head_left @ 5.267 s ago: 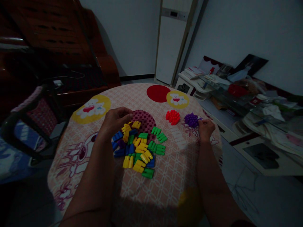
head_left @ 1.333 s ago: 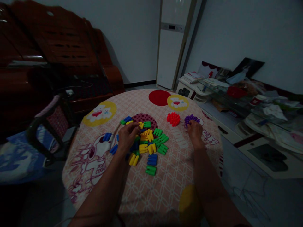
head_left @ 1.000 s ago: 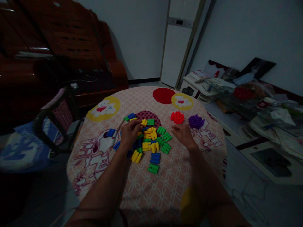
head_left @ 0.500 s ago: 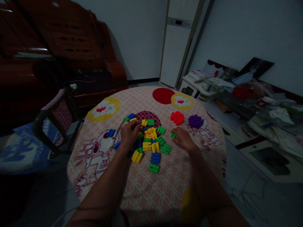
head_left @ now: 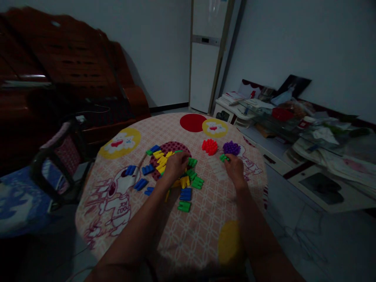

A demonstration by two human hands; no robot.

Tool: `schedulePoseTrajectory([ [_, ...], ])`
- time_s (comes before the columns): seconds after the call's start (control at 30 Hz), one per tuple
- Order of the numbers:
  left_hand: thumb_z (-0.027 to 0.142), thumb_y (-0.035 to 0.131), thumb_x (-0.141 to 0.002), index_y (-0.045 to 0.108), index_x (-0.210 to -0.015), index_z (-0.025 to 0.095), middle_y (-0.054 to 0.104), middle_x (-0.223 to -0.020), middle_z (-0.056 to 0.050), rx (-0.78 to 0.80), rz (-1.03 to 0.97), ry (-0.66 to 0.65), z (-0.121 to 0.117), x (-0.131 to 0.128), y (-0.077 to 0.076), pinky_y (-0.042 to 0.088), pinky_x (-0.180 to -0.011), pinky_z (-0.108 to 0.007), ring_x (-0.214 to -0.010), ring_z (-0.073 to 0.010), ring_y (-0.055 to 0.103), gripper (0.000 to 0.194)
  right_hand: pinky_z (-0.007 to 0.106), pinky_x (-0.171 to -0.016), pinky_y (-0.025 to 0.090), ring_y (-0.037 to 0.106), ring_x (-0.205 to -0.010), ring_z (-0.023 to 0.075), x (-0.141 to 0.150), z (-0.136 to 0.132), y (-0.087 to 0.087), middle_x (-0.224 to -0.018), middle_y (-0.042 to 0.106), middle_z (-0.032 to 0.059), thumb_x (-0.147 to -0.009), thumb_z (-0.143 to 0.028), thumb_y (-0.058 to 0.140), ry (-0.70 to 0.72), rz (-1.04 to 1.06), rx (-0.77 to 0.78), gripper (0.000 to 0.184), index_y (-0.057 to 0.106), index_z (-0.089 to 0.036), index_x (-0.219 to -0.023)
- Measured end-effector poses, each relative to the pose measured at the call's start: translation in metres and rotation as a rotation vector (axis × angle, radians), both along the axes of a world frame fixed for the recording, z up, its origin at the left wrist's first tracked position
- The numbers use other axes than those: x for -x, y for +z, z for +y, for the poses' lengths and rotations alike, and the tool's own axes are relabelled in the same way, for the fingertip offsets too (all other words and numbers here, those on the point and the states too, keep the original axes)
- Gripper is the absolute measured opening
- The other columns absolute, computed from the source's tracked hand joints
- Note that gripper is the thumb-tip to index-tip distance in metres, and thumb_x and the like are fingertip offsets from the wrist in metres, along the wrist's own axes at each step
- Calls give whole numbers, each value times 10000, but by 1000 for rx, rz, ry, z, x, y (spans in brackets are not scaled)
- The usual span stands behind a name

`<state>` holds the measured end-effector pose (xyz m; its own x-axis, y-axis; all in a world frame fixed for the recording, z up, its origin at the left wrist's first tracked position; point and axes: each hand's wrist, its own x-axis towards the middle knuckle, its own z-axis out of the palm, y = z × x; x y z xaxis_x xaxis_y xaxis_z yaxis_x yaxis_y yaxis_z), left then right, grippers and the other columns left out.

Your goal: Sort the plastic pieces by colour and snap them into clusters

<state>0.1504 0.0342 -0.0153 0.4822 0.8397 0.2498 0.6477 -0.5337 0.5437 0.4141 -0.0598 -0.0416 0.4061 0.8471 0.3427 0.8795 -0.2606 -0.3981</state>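
My right hand (head_left: 234,167) pinches a green toy block (head_left: 223,157) above the right side of the table, just in front of a purple cluster of blocks (head_left: 232,148). Over the mixed pile, my left hand (head_left: 177,166) has its fingers bent together; whatever lies between them is hidden. Yellow blocks (head_left: 161,161) show to its left, and green blocks (head_left: 197,182) lie to its right. Several blue blocks (head_left: 141,184) rest on the left side. A red cluster of blocks (head_left: 209,147) sits left of the purple one.
A patterned cloth covers the round table (head_left: 176,231). At the left stand a folding chair (head_left: 55,164) and a wooden bench (head_left: 79,70). A cluttered low cabinet (head_left: 282,156) runs along the right wall. A tall white appliance (head_left: 204,70) stands behind the table.
My left hand has moved right across the pile, uncovering yellow and blue blocks. My right hand has carried the green block right, towards the purple cluster. The view has shifted slightly.
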Motion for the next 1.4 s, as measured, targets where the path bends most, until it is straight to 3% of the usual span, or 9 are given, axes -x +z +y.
schedulePoseTrajectory([
  [0.17,208,623,-816,699,-1111,175,709,-1154,-140,-1,328,-30,-3,-29,-1,508,-872,-351,-1072,-285,663,307,310,-740,414,649,-833,230,-43,-17,-2,-1003,749,154,-891,-216,481,-361,-5,-145,327,731,-135,-1086],
  [0.37,141,542,-836,704,-1072,148,692,-1117,-190,-28,455,1,-4,-46,-4,513,-784,-356,-1037,-320,675,287,307,-727,398,651,-842,227,-56,-24,-12,-994,750,153,-894,-212,491,-387,-13,-40,325,743,-148,-1090],
  [0.47,126,482,-869,708,-1089,156,701,-1099,-175,-24,473,14,-3,-47,-4,507,-785,-330,-1031,-289,681,317,309,-750,410,658,-869,231,-55,-22,-14,-1023,752,151,-894,-206,493,-366,11,-46,327,744,-145,-1095],
  [0.63,153,490,-894,698,-1162,176,704,-1153,-127,-33,361,-144,-11,-75,2,495,-884,-313,-1069,-243,664,340,314,-776,439,673,-896,241,-57,-21,-16,-1028,758,147,-878,-225,513,-355,56,-75,335,752,-159,-1103],
  [0.77,152,577,-854,703,-1141,162,723,-1130,-126,35,250,-322,-29,-128,5,497,-915,-329,-1072,-253,657,314,317,-839,465,685,-954,247,-60,-23,-19,-1065,760,149,-851,-230,534,-343,115,-124,351,762,-152,-1106],
  [0.9,114,562,-841,707,-1141,163,719,-1167,-114,60,119,-393,-43,-178,-4,490,-955,-326,-1108,-244,645,337,332,-881,481,691,-978,258,-65,-25,-21,-1079,764,138,-818,-248,544,-285,170,-174,355,779,-155,-1067],
  [1.03,146,542,-848,720,-1084,172,720,-1103,-105,42,14,-362,-52,-205,-24,497,-940,-332,-1058,-237,653,297,340,-865,494,697,-943,259,-69,-28,-22,-1023,778,106,-809,-294,537,-220,229,-209,333,796,-201,-997],
  [1.17,100,503,-855,677,-1134,166,711,-1127,-108,30,-140,-274,-62,-212,-42,485,-963,-330,-1068,-220,643,336,348,-883,488,690,-929,254,-72,-29,-22,-990,780,100,-832,-326,487,-137,274,-243,354,798,-198,-940],
  [1.4,87,539,-837,605,-1122,199,721,-1046,-65,125,-260,-179,-67,-211,-48,500,-884,-314,-973,-204,658,313,333,-825,474,674,-886,241,-77,-27,-26,-930,769,109,-813,-337,468,-135,333,-274,363,781,-172,-895],
])
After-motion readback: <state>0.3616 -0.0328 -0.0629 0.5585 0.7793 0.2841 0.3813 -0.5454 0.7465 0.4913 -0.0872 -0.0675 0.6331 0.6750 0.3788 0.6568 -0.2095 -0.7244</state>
